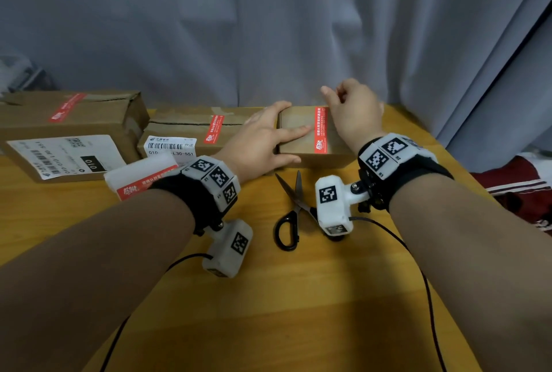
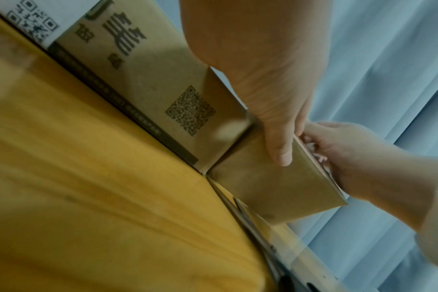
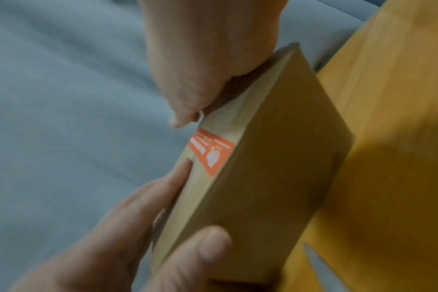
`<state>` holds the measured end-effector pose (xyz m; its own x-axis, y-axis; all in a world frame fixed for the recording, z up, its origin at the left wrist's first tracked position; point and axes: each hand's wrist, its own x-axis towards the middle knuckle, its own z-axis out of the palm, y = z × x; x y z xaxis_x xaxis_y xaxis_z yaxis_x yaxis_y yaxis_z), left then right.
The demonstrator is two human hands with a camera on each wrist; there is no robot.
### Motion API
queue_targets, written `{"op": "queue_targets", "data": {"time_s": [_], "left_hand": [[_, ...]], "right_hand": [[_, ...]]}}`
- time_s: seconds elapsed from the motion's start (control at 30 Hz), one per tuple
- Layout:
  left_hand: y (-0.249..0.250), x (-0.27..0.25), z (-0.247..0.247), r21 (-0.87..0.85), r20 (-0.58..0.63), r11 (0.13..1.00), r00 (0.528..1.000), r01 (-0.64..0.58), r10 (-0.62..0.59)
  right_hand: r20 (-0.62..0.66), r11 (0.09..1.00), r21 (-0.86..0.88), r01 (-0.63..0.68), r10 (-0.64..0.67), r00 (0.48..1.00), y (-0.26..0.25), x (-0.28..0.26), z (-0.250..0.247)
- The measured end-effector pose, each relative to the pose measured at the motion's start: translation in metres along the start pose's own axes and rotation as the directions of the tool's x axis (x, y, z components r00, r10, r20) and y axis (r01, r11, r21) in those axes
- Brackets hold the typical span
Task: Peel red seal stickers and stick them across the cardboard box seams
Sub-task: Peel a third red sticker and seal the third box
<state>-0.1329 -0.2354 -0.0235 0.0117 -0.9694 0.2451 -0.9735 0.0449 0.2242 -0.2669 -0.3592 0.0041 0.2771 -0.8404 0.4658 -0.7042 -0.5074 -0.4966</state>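
1. Centre of the head view: the left hand (image 1: 263, 141) clamps a small cardboard box (image 1: 301, 138), thumb in front, fingers spread on top, likely steadying it.
2. The right hand (image 1: 352, 111), fingers curled, presses a red seal sticker (image 1: 321, 129) over the far edge.
3. Left: 2 sealed boxes (image 1: 89, 120).

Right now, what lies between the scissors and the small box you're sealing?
Only bare wooden table: in the head view the scissors lie open in front of the small box, blade tips just short of it.
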Motion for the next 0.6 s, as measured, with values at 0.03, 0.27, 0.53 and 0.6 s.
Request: {"op": "queue_targets", "data": {"time_s": [0.03,0.27,0.53,0.6], "left_hand": [[0.000,0.000,0.001,-0.006,-0.004,1.000,1.000,0.008,-0.008],[-0.003,0.007,0.002,-0.038,-0.026,0.999,1.000,0.016,-0.017],[-0.004,0.010,0.001,-0.028,-0.008,0.999,0.999,0.041,-0.042],[-0.004,0.009,0.002,-0.037,-0.013,0.999,0.999,0.038,-0.038]], "right_hand": [[-0.042,0.995,-0.020,0.095,-0.095,0.995,0.002,-0.003,0.000],[0.464,0.829,-0.256,0.498,-0.346,0.815,0.027,-0.024,0.000],[0.447,0.857,-0.316,0.406,-0.243,0.861,0.018,-0.023,0.002],[0.446,0.829,-0.262,0.495,-0.351,0.824,0.022,-0.030,0.000]]}}
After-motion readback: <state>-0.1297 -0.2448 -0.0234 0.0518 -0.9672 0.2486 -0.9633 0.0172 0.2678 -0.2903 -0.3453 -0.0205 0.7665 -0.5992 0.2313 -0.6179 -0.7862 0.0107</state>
